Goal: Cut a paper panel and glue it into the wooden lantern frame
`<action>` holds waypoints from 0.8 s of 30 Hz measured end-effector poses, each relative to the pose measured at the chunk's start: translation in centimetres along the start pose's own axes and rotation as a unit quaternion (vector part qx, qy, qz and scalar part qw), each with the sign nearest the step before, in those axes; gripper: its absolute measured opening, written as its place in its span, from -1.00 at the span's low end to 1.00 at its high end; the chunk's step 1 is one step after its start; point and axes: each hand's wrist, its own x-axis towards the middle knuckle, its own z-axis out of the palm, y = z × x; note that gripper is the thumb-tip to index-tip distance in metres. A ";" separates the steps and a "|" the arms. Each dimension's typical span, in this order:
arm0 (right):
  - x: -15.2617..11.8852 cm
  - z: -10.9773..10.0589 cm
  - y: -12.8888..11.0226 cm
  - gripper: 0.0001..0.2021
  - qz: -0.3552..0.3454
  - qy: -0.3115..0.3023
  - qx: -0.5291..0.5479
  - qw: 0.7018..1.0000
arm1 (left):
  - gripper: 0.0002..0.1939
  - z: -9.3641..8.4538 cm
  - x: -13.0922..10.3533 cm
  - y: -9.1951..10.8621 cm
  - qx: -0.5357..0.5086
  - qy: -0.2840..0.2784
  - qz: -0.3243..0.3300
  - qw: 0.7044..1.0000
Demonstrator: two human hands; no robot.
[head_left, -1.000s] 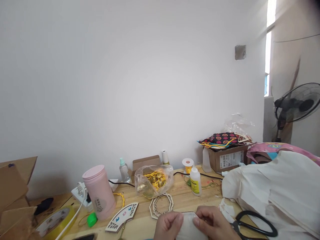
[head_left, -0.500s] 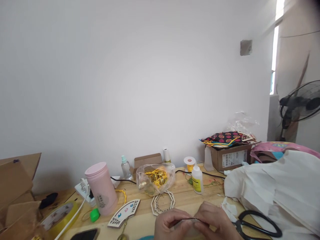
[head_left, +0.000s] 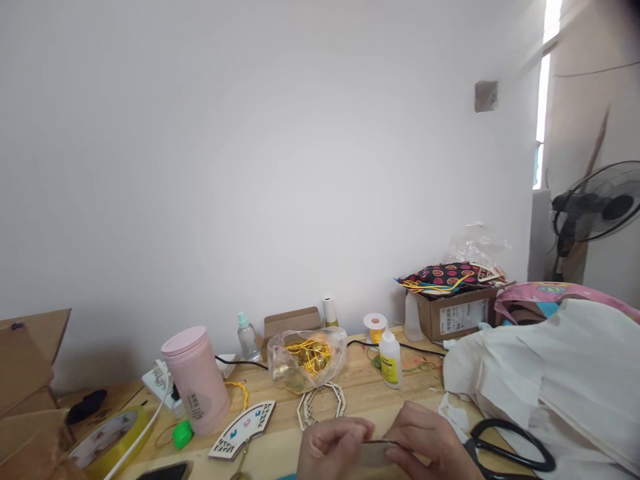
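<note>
Both hands [head_left: 380, 448] cut off by bottom edge; held piece [head_left: 374, 453] mostly hidden.

Left hand [head_left: 333, 447] and right hand [head_left: 425, 443] low in view, fingertips pinched together, knuckles up, meeting at centre.

Bright daylight glares from the window [head_left: 543, 93] at right; soft shadows, edges bowed and slightly blurred.

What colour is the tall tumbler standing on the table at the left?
The tumbler is pink with a pink lid, seen in the head view.
</note>
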 end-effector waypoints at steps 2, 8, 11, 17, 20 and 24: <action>0.1 -0.1 0.0 -0.79 0.022 0.000 0.001 1.000 | -0.74 -0.9 0.6 -0.1 -0.048 0.040 -0.064 0.996; 0.1 -0.1 -0.1 -0.77 0.039 -0.009 0.008 0.999 | -0.42 -2.8 1.9 -1.4 -0.075 0.113 -0.131 0.982; -0.1 0.1 -0.1 -0.73 0.081 -0.025 0.024 0.996 | -0.56 -2.5 2.0 -1.7 -0.075 0.107 -0.125 0.983; 0.2 0.6 -0.1 -0.64 0.240 -0.040 0.132 0.961 | -0.51 -0.8 1.2 -2.3 -0.084 -0.049 -0.110 0.989; 0.2 0.8 -0.2 -0.56 0.324 -0.017 0.218 0.920 | -0.64 -0.4 0.5 -2.5 -0.052 -0.133 -0.122 0.982; 0.3 0.9 0.0 -0.54 0.365 -0.009 0.288 0.885 | -0.64 -0.4 0.5 -2.2 -0.072 -0.134 -0.139 0.979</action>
